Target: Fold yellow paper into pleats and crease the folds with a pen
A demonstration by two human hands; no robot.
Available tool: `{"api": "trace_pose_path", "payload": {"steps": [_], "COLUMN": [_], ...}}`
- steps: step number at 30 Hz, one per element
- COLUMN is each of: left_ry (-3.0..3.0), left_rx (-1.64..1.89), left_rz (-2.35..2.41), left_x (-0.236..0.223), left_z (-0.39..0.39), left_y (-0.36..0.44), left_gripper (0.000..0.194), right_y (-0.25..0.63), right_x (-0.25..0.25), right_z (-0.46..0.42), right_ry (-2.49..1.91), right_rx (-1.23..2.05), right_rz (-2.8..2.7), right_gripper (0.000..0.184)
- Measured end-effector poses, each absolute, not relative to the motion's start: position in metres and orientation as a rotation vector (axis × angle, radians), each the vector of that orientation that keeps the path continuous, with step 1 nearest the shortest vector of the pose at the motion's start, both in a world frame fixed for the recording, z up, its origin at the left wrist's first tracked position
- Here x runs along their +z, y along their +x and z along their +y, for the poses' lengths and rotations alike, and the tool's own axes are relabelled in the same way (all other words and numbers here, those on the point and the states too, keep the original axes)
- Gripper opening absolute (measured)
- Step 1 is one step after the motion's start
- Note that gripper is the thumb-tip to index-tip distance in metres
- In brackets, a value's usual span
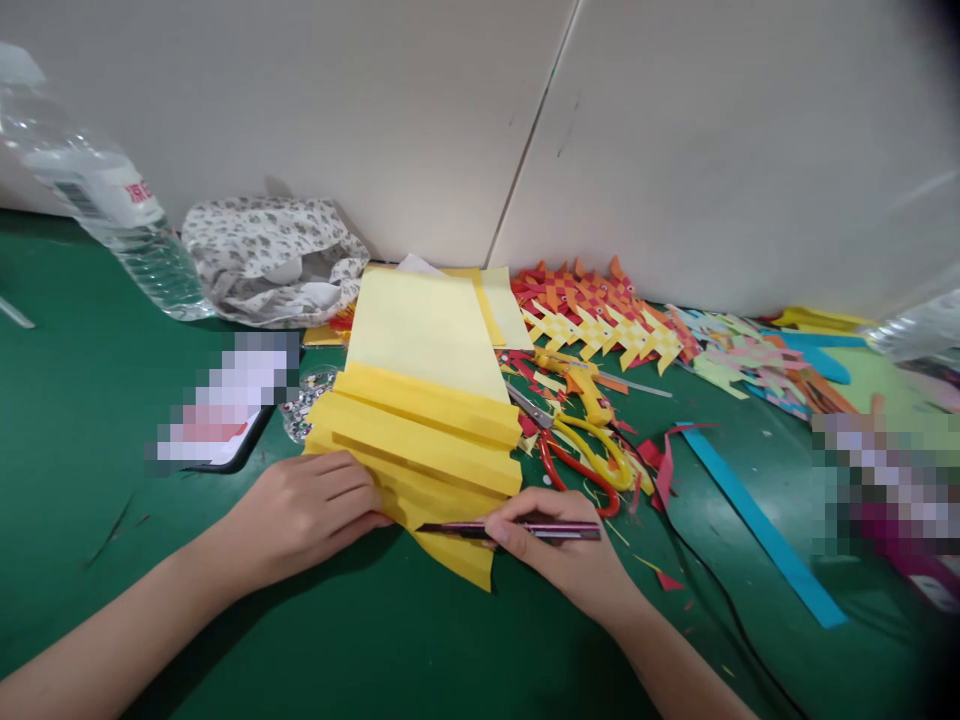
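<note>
Green tabletop (337, 640) lay beneath it all. At left, the left hand (311, 510) bent its fingers together over the left edge of the yellow pleated paper (431, 440); whether they pinched or merely pressed could not be told. The paper lay near centre, its near flap angled outward, which probably wanted steadying, pleats uncrushed. A slim maroon tool (457, 530) pointed left across the flap, best kept clear of the left fingertips. Farther right, the right hand (570, 560) gripped it snugly between thumb and fingers.

Left hand (319, 515) touching pleated yellow paper (427, 440); right hand (562, 545) gripping slim maroon tool (461, 530) (yellow glue gun (581, 383) nearby on green counter (315, 640)).
</note>
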State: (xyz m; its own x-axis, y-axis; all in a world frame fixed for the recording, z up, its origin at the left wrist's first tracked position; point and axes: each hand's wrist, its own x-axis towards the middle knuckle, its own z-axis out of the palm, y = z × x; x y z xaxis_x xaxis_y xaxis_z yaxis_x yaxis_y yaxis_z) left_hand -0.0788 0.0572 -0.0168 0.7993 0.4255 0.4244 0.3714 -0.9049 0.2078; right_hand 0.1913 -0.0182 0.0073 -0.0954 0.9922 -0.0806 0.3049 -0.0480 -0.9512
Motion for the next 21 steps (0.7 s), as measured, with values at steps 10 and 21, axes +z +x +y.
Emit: {"api": "trace_pose_path", "payload": {"steps": [10,21], "left_ry": [2.935,2.761], "left_rx": [0.744,0.735], "left_rz": [0.659,0.773], "left_x": [-0.015,-0.019], "left_z": [0.038,0.035], "left_y": [-0.055,-0.045], "left_gripper": [0.015,0.019], "right_y": [0.193,0.191], "right_x": [0.009,0.006], "right_z": [-0.022,-0.036], "right_ry": [-1.471,-1.182], "right_rx": [1.096,0.823], "right_rz": [-1.54,-1.408], "right_gripper": [0.012,0.051]}}
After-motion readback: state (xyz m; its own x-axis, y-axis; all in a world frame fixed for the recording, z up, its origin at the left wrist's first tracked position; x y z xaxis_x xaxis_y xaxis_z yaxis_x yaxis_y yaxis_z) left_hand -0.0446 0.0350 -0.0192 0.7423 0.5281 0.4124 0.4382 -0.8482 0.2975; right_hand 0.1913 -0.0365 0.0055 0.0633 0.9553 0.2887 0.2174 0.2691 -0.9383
